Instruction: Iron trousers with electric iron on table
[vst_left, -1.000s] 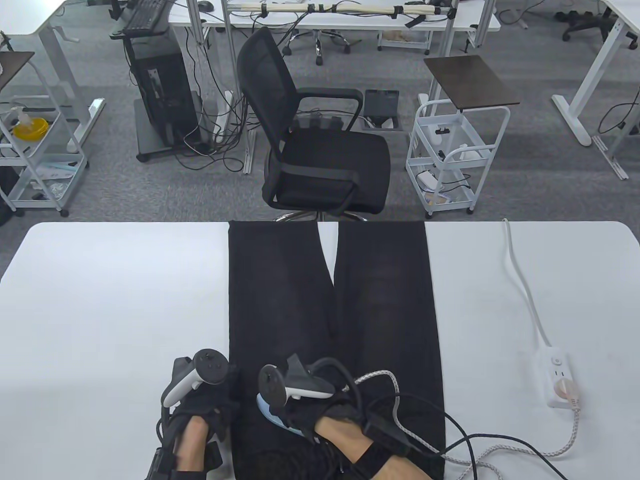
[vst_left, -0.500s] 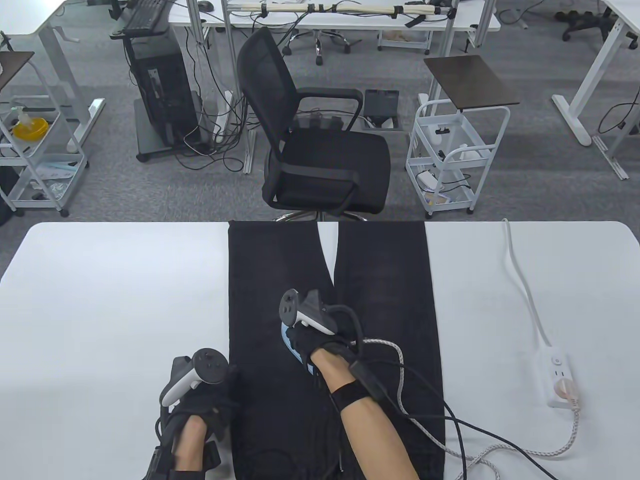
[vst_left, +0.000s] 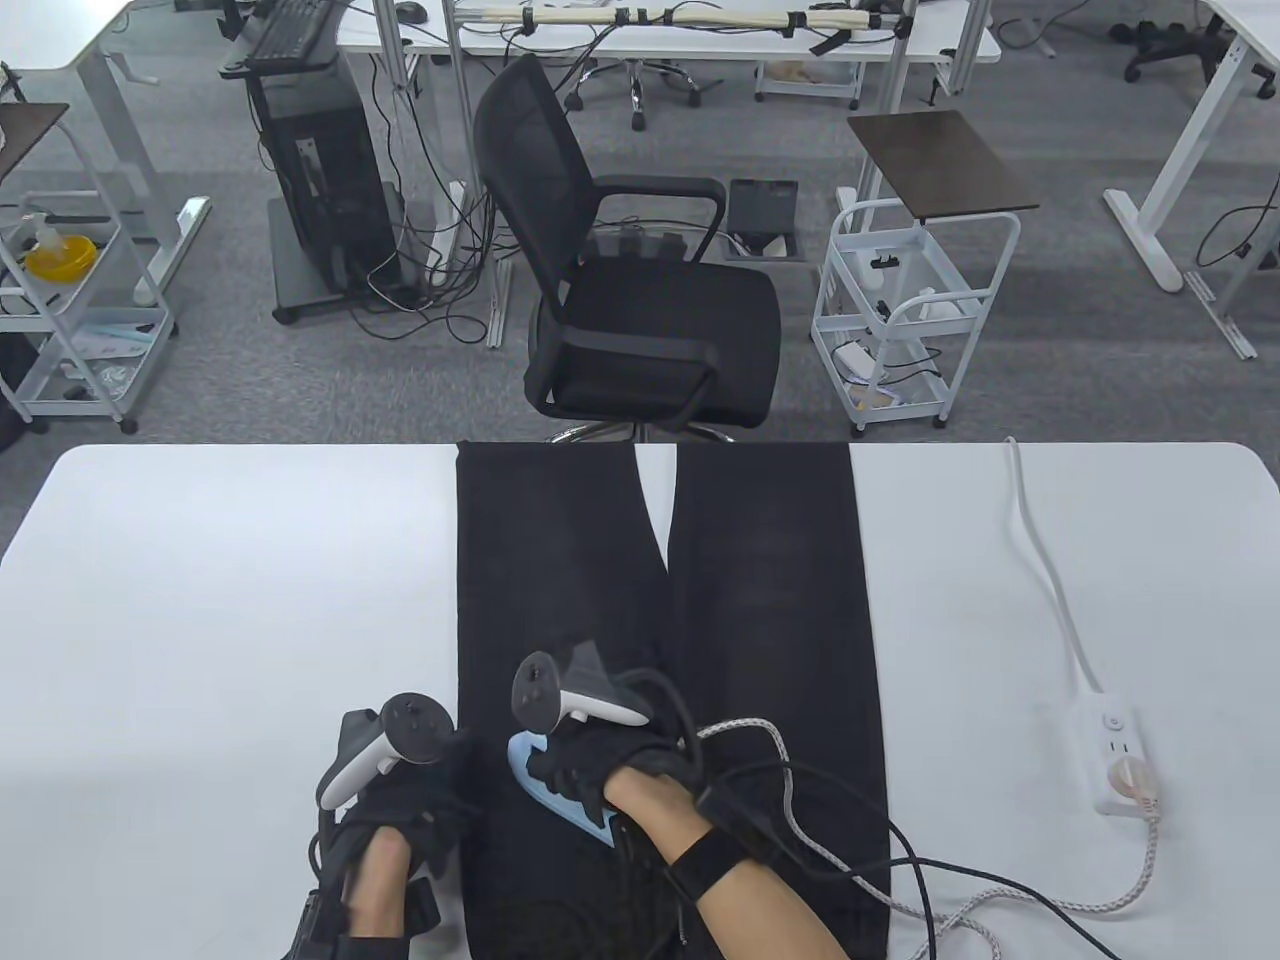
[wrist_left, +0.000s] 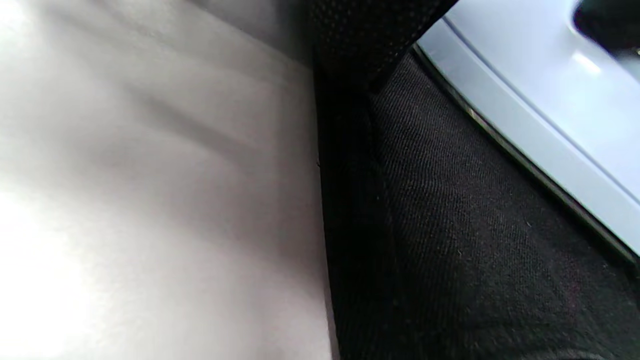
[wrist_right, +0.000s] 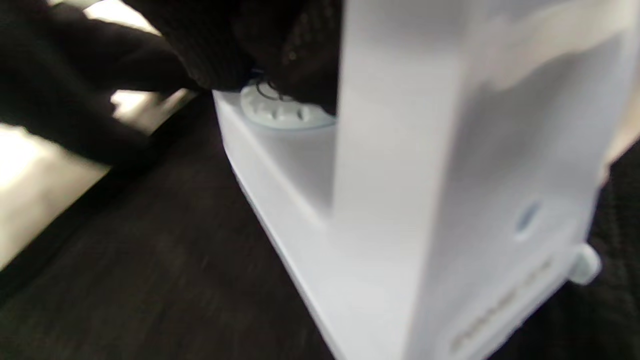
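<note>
White bench (vst_left: 200, 600), black trousers (vst_left: 760, 600) spread flat. Right hand (vst_left: 600, 765) gripping iron (vst_left: 545, 790), mid-stroke on left leg; left hand (vst_left: 420, 800) flat, pinning edge. Next: likely steady glide along leg.

a black office chair (vst_left: 640, 300) stands behind the table, between a computer tower on a stand (vst_left: 325, 190) and a white wire trolley (vst_left: 905, 310); a yellow dish (vst_left: 60, 257) sits far left.
</note>
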